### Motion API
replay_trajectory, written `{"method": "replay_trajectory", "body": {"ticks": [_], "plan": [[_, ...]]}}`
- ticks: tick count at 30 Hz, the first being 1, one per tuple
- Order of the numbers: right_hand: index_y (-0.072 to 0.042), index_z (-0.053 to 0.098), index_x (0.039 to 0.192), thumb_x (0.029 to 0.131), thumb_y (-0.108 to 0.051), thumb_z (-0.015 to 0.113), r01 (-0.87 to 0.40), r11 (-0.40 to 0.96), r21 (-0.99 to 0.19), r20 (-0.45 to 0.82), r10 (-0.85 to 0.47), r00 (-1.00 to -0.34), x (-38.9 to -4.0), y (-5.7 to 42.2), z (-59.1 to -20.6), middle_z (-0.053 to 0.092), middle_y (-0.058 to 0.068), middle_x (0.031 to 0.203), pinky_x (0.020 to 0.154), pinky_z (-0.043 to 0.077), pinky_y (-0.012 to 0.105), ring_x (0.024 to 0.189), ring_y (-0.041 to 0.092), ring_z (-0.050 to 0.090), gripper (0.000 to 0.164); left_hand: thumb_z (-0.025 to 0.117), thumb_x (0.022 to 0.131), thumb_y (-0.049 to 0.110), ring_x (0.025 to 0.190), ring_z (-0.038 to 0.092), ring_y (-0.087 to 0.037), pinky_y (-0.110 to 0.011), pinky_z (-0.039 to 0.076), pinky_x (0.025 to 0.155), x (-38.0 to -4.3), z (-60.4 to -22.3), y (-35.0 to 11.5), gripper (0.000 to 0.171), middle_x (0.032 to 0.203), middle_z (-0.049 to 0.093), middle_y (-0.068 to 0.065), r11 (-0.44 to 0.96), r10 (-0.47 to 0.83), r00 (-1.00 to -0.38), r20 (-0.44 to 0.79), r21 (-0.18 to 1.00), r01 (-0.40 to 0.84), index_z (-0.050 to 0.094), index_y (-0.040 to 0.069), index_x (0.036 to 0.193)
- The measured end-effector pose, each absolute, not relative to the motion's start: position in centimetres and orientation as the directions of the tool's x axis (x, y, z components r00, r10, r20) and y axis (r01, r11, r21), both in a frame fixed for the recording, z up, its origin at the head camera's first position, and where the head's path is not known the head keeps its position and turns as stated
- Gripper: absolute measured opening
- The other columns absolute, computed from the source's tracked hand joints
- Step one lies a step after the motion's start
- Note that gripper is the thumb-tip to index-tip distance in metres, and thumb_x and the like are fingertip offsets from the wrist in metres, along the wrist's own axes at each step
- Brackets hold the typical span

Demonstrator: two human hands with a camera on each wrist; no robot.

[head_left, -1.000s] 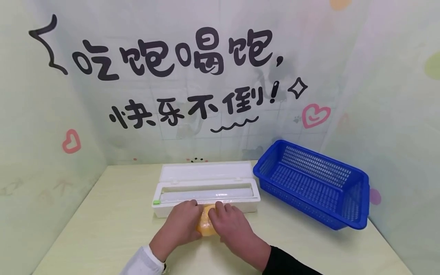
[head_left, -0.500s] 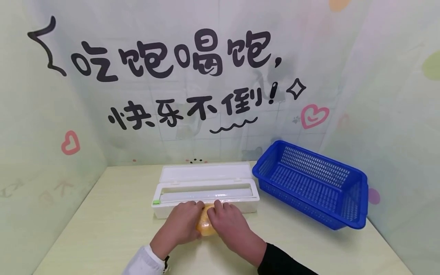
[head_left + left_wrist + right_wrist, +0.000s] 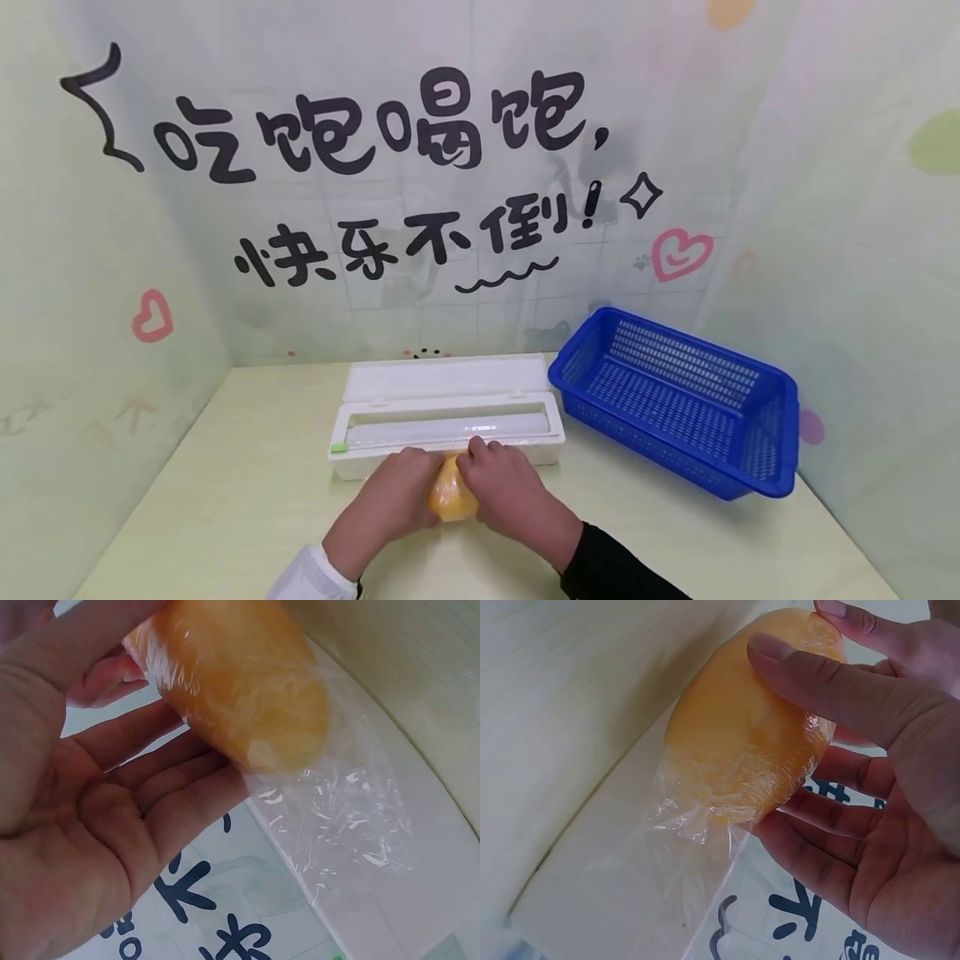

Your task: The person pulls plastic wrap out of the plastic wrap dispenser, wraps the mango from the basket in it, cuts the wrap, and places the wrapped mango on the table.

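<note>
Pale wall (image 3: 420, 333) with chunky black lettering (image 3: 438, 222) behind you, light wood-look table (image 3: 202, 492) below, and I'm using the white box (image 3: 348, 468) as the landmark. Its lid is up, with a roll of film (image 3: 420, 432) inside. The blue basket (image 3: 645, 442) sits right beside the box's right end; can't tell if they touch.

Your orange-yellow lump (image 3: 452, 493) is just in front of the box, around mid-length, in clear wrap. Left hand (image 3: 401, 492) and right hand (image 3: 504, 490) each pinch one side, thumb against fingers, opened only about as wide as the lump.

What'd worry me: loose film (image 3: 352, 817) sticks out past the lump towards the box, and I can't tell whether it's joined to the roll. If it is, a hard tug could drag the box or tear the wrap crooked. Squeeze too much and that slick film might let the lump slip.
</note>
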State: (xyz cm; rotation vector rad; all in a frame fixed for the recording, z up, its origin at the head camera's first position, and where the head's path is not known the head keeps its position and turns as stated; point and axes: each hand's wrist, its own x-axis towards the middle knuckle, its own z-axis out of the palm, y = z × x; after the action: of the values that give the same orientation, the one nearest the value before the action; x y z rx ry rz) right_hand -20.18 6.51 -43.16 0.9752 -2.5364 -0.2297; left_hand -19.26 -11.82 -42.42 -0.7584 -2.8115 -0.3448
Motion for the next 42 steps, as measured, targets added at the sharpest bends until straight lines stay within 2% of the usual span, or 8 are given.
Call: {"method": "replay_trajectory", "body": {"ticks": [6, 11, 15, 18, 22, 26, 34, 42], "plan": [[-0.015, 0.068, 0.099, 0.063, -0.032, 0.094, -0.625, 0.760, 0.180, 0.231, -0.650, -0.724, -20.7, 6.6, -42.3, 0.058, 0.000, 0.090, 0.055, 0.047, 0.026, 0.068, 0.013, 0.056, 0.047, 0.095, 0.056, 0.017, 0.082, 0.065, -0.027, -0.042, 0.056, 0.069, -17.9, -42.8, -11.3, 0.047, 0.097, 0.069, -0.011, 0.871, 0.427, -0.841, 0.332, 0.101, 0.481, 0.067, 0.005, 0.091], [-0.016, 0.069, 0.101, 0.064, -0.036, 0.094, -0.615, 0.774, 0.153, 0.152, -0.633, -0.759, -21.0, 6.4, -41.8, 0.056, -0.002, 0.090, 0.055, 0.045, 0.024, 0.067, 0.012, 0.053, 0.049, 0.099, 0.049, 0.029, 0.087, 0.059, -0.028, -0.041, 0.054, 0.070, -17.3, -43.1, -10.8, 0.062, 0.096, 0.062, -0.011, 0.892, 0.444, -0.824, 0.353, -0.086, 0.444, 0.067, 0.002, 0.096], [-0.016, 0.070, 0.100, 0.064, -0.037, 0.094, -0.608, 0.781, 0.145, 0.119, -0.623, -0.773, -21.2, 6.4, -41.7, 0.054, -0.003, 0.088, 0.054, 0.044, 0.025, 0.066, 0.011, 0.052, 0.048, 0.100, 0.043, 0.030, 0.087, 0.058, -0.026, -0.037, 0.052, 0.067, -17.2, -43.8, -10.4, 0.073, 0.093, 0.057, -0.009, 0.892, 0.452, -0.816, 0.360, -0.159, 0.423, 0.064, 0.001, 0.099], [-0.018, 0.070, 0.100, 0.064, -0.037, 0.095, -0.611, 0.782, 0.121, 0.097, -0.622, -0.777, -21.4, 6.4, -41.5, 0.054, -0.004, 0.087, 0.056, 0.044, 0.025, 0.067, 0.010, 0.053, 0.048, 0.098, 0.042, 0.026, 0.082, 0.056, -0.025, -0.035, 0.050, 0.062, -17.2, -44.3, -10.2, 0.069, 0.089, 0.055, -0.008, 0.886, 0.463, -0.785, 0.411, -0.217, 0.409, 0.061, 0.002, 0.096], [-0.018, 0.071, 0.099, 0.062, -0.037, 0.096, -0.619, 0.782, 0.079, 0.073, -0.624, -0.778, -21.7, 6.6, -41.3, 0.054, -0.005, 0.086, 0.059, 0.045, 0.026, 0.068, 0.010, 0.054, 0.048, 0.094, 0.049, 0.018, 0.075, 0.055, -0.023, -0.033, 0.047, 0.058, -17.6, -44.7, -10.1, 0.056, 0.082, 0.054, -0.007, 0.878, 0.478, -0.736, 0.480, -0.275, 0.391, 0.060, 0.004, 0.091], [-0.019, 0.072, 0.100, 0.060, -0.036, 0.097, -0.624, 0.780, 0.034, 0.058, -0.625, -0.778, -21.9, 6.6, -41.4, 0.055, -0.006, 0.085, 0.061, 0.046, 0.027, 0.069, 0.010, 0.054, 0.050, 0.093, 0.053, 0.019, 0.071, 0.055, -0.022, -0.032, 0.046, 0.057, -17.9, -44.8, -10.2, 0.050, 0.080, 0.054, -0.006, 0.875, 0.484, -0.730, 0.483, -0.267, 0.404, 0.061, 0.004, 0.088], [-0.019, 0.071, 0.108, 0.065, -0.037, 0.095, -0.621, 0.783, -0.033, 0.032, -0.620, -0.784, -21.9, 7.1, -41.7, 0.059, -0.006, 0.090, 0.065, 0.046, 0.025, 0.073, 0.010, 0.053, 0.053, 0.095, 0.053, 0.023, 0.066, 0.053, -0.018, -0.032, 0.049, 0.057, -18.6, -43.8, -10.7, 0.047, 0.079, 0.057, -0.005, 0.875, 0.478, -0.786, 0.392, -0.129, 0.467, 0.066, 0.004, 0.085], [-0.014, 0.064, 0.117, 0.075, -0.033, 0.089, -0.646, 0.763, -0.003, 0.151, -0.639, -0.755, -20.4, 7.6, -42.4, 0.068, -0.001, 0.106, 0.071, 0.052, 0.027, 0.088, 0.014, 0.064, 0.052, 0.096, 0.051, 0.023, 0.066, 0.057, -0.019, -0.034, 0.052, 0.059, -19.0, -43.2, -11.2, 0.047, 0.081, 0.060, -0.004, 0.871, 0.477, -0.797, 0.371, -0.075, 0.486, 0.070, 0.007, 0.086]]}}
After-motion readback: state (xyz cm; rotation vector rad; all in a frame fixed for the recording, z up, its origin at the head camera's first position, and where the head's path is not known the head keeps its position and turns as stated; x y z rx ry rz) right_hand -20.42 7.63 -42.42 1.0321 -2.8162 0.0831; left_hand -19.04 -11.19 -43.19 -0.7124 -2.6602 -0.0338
